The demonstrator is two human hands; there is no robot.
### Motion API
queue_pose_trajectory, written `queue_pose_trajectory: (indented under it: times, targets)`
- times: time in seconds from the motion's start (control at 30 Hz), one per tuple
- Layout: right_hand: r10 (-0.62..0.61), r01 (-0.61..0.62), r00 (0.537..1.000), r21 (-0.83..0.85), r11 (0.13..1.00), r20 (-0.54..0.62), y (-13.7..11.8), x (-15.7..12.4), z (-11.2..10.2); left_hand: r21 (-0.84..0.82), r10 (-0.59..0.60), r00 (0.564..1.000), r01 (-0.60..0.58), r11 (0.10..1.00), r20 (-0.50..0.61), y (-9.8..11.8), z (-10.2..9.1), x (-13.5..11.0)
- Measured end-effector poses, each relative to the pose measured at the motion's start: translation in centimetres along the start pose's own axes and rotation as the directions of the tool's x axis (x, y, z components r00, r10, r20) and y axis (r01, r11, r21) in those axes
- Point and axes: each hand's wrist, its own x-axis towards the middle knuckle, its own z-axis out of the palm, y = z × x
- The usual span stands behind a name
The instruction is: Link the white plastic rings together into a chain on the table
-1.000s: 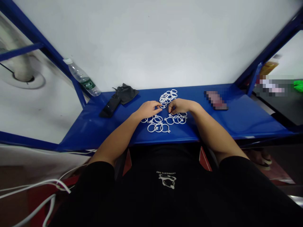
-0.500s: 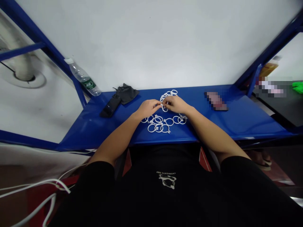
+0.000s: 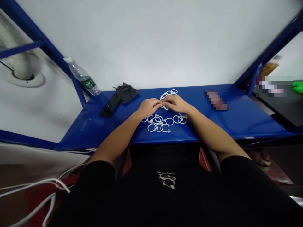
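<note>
My left hand (image 3: 148,107) and my right hand (image 3: 174,103) meet fingertip to fingertip over the blue tabletop (image 3: 123,126). Both are closed in a pinch on one white plastic ring (image 3: 165,107), whose lower edge shows beneath my right fingers. The part between the fingertips is hidden. Just beyond my hands lies a chain of white rings (image 3: 174,91), overlapping one another. Nearer my body, several loose white rings with small clips (image 3: 151,127) are scattered between my forearms; some at the right (image 3: 182,119) are partly behind my right arm.
A clear bottle (image 3: 81,75) leans at the back left by the blue frame. Close by are a black phone (image 3: 110,106) and a crumpled black bag (image 3: 127,93). On the right lies a blurred-out flat object (image 3: 216,101). A white wall (image 3: 151,44) rises behind the table.
My right fingers have closed in slightly, covering more of the ring between my hands. The rings on the table have stayed put.
</note>
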Motion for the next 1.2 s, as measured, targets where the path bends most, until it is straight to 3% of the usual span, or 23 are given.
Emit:
queue_pose_trajectory:
  times: [0.33,0.67,0.8,0.97,1.03,1.1,1.2]
  targets:
    - [0.037,-0.037,0.999,-0.036,0.999,0.006,0.5,0.2,1.3,-0.005,0.024,0.999,-0.023,1.000,0.033,-0.5,0.0,-0.1]
    - [0.060,-0.058,0.996,0.040,0.998,-0.071,0.7,0.5,0.9,-0.025,-0.033,0.998,0.032,0.999,-0.054,-0.1,0.1,0.1]
    - [0.094,-0.106,0.989,-0.103,0.989,-0.117,0.9,0.5,0.5,-0.026,-0.085,0.996,0.084,0.996,-0.024,-0.4,0.3,0.1]
    - [0.288,-0.328,0.943,-0.322,0.888,-0.166,1.7,0.0,-2.5,-0.021,-0.126,0.992,0.127,0.992,0.031,-0.5,0.3,0.1]
    - [0.368,-0.377,0.925,-0.351,0.857,-0.093,1.9,-0.5,-4.2,-0.019,-0.126,0.990,0.127,0.992,0.068,-0.4,0.2,0.1]
    - [0.447,-0.403,0.892,-0.328,0.855,0.069,2.1,-1.1,-5.7,-0.024,-0.119,0.985,0.123,0.992,0.122,-0.3,0.1,0.1]
    - [0.525,-0.441,0.789,-0.300,0.846,0.320,2.3,-1.6,-6.7,-0.048,-0.104,0.977,0.115,0.992,0.188,-0.1,0.2,0.1]
